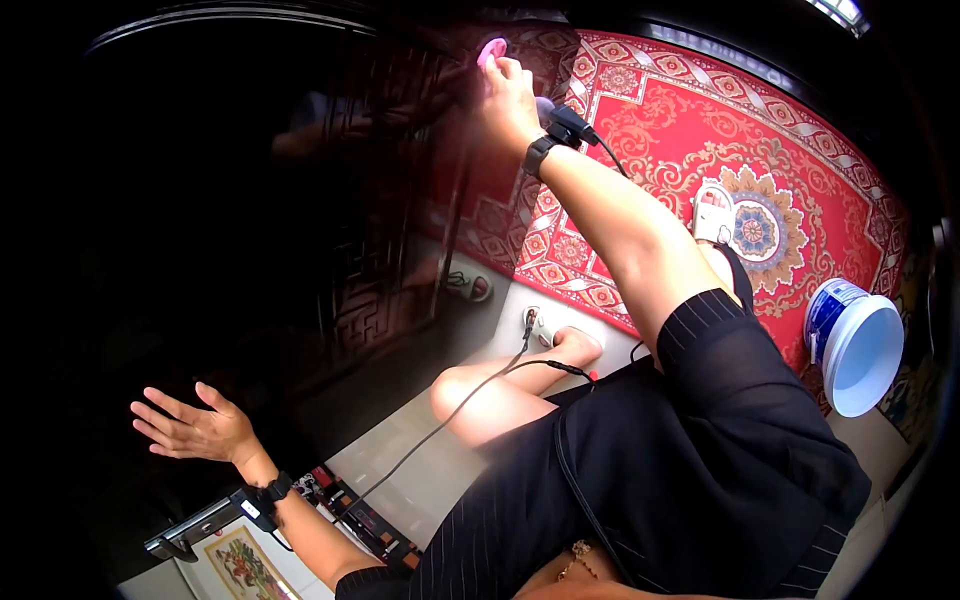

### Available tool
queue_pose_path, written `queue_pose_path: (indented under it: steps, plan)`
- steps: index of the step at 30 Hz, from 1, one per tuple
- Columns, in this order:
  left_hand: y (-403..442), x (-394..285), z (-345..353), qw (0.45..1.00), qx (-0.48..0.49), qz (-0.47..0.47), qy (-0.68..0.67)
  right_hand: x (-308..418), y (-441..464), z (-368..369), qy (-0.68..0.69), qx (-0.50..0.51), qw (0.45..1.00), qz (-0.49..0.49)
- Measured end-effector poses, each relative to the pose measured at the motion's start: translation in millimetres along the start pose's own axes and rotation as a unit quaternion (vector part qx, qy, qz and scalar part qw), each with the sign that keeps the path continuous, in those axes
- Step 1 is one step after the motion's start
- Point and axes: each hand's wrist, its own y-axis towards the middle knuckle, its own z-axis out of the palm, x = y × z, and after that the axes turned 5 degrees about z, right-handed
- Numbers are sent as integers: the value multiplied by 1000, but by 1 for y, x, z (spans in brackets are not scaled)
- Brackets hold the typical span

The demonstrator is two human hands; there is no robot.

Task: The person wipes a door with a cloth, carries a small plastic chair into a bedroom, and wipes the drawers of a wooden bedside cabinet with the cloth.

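Observation:
My right hand (pixel 510 105) reaches forward with its fingers closed round a small pink cloth or sponge (pixel 491 51); which of the two I cannot tell. The pink thing is at the edge of a glossy dark wooden furniture panel (pixel 370 250) with carved lattice work, which mirrors the rug and my foot. In the lower left, my left hand (pixel 195 425) holds nothing, its fingers spread before the same dark surface. Whether its palm touches the wood I cannot tell. Black bands with small devices sit on both wrists.
A red patterned rug (pixel 660 130) covers the floor ahead. To the right stands a white bucket (pixel 865 355) with a blue label. A thin black cable (pixel 450 415) hangs across my knees. Boxes (pixel 365 520) and a framed picture (pixel 245 565) are at lower left.

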Motion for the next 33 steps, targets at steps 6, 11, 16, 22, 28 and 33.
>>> queue_pose_path:
  steps: [6,11,16,22,28,33]
  plan:
    - [1,1,-2,1000,-18,-3,10,-13,-3,3,25,90,995,33]
    - [2,0,-5,1000,-12,-1,25,-5,-22,-3,-42,123,991,-26]
    - [0,0,-6,1000,-9,-4,17,9,-96,-5,0,200,978,-51]
    - [0,0,-9,1000,-3,-4,13,16,-202,8,75,427,898,-74]
    - [2,0,-14,1000,11,-8,9,56,-162,-54,-60,532,844,-26]
    - [6,-1,-14,1000,1,-8,13,11,-34,-35,170,192,950,178]
